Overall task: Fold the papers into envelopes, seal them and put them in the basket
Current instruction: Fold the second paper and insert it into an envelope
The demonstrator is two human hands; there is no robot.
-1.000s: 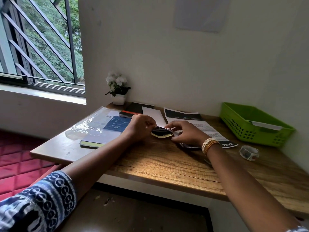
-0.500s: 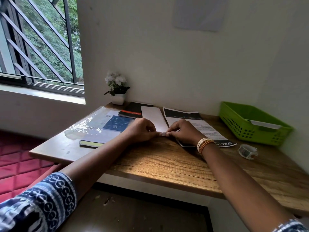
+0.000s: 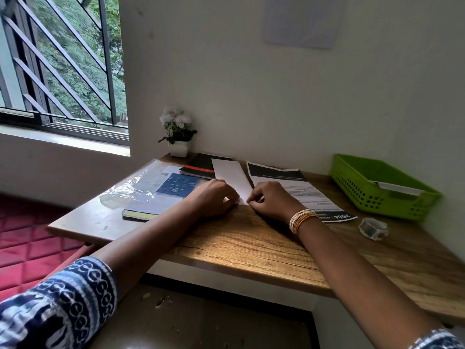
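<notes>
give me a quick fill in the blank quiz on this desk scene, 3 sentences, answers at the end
1. Both hands, left hand and right hand, work the near end of a long white ____ lying on the desk.
2. The basket at the right is ____ in colour.
3. The roll of tape sits just in front of the ____.

Answers: paper; green; basket
</notes>
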